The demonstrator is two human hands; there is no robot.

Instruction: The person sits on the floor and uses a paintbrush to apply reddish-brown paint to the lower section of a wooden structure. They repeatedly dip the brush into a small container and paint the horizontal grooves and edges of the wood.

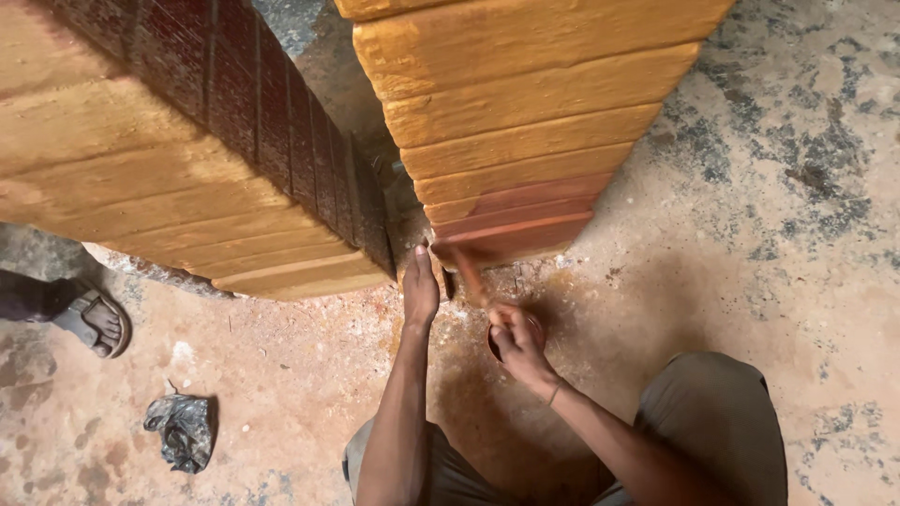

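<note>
Beside the stacked wooden boards (525, 122), whose lowest edges are stained reddish, the left hand (419, 286) presses flat against the stack's base, the right hand (517, 345) pinches a blurred brush (469, 274) above a small dark container (511, 339), contents hidden, on the stained concrete floor (769, 234)

Bare forearms, no sleeves; thin band (555, 394) at the right wrist; grey-olive trousers (717, 422).
</note>
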